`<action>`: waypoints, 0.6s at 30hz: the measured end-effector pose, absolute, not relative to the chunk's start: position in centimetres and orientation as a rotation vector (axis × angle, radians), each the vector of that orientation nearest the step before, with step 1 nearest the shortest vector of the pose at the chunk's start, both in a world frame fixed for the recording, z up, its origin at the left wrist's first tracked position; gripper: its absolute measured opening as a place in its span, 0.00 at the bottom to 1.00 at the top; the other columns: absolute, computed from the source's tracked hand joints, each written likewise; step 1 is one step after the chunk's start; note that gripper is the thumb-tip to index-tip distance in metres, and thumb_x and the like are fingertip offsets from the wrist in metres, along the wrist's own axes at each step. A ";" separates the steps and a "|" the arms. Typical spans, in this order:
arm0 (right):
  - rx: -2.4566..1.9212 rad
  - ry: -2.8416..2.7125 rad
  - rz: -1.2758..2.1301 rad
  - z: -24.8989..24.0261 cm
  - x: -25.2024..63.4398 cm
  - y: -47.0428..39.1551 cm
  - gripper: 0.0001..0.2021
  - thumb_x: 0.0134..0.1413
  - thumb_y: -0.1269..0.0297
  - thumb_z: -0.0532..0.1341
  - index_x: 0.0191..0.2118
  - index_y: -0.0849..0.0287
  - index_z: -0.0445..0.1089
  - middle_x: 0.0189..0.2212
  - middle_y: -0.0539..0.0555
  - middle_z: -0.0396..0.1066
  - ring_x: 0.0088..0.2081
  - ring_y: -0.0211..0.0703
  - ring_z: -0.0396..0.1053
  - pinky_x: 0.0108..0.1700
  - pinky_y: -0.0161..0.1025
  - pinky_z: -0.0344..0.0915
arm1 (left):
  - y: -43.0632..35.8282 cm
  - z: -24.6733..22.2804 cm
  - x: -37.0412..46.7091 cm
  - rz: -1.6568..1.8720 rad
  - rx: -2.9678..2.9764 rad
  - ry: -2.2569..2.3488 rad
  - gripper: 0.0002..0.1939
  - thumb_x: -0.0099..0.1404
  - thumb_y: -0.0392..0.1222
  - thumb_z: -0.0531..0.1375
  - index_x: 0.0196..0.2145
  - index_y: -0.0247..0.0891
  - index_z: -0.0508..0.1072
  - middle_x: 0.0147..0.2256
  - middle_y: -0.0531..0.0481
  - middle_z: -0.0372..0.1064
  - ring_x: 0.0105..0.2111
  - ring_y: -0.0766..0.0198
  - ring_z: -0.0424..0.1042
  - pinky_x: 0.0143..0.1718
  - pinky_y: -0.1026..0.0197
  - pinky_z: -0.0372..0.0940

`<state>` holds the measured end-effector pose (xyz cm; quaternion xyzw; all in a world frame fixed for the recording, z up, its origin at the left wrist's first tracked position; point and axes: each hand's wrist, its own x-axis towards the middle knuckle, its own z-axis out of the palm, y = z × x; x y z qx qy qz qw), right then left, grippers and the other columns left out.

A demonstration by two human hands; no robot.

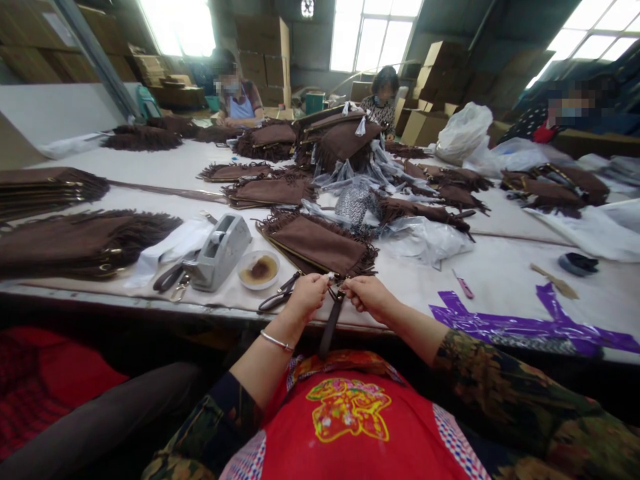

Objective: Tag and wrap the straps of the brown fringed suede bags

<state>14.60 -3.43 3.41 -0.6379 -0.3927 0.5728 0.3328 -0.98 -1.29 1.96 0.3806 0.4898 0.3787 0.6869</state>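
Observation:
A brown fringed pouch [320, 243] with a gold-coloured zipper lies flat at the table's front edge, just beyond my hands. Fingers pinched, my left hand [311, 293] holds a small whitish bit at the pouch's near corner, too small to make out. Close beside it, my right hand [367, 297] is closed at the metal clasp of a dark brown wrist strap [331, 327], which hangs over the table edge toward my red apron. More dark straps [280, 295] lie left of my left hand.
A grey tape dispenser [220, 257] and a white dish [259, 270] with brown stuff stand at left. Stacked pouches [65, 243] lie farther left. At right are a pink-handled cutter [464, 285] and purple tape [505, 323]. Several people sit across the table, behind a pouch heap [345, 140].

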 end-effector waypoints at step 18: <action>-1.435 -0.867 1.501 0.6 12.8 -4.0 0.13 0.43 0.57 0.65 0.30 0.61 0.67 0.14 0.41 0.56 0.14 0.28 0.46 0.15 0.31 0.40 | -1.7 1.0 -1.3 0.783 0.673 0.988 0.11 0.66 0.42 0.58 0.28 0.35 0.64 0.19 0.60 0.52 0.12 0.78 0.45 0.13 0.72 0.39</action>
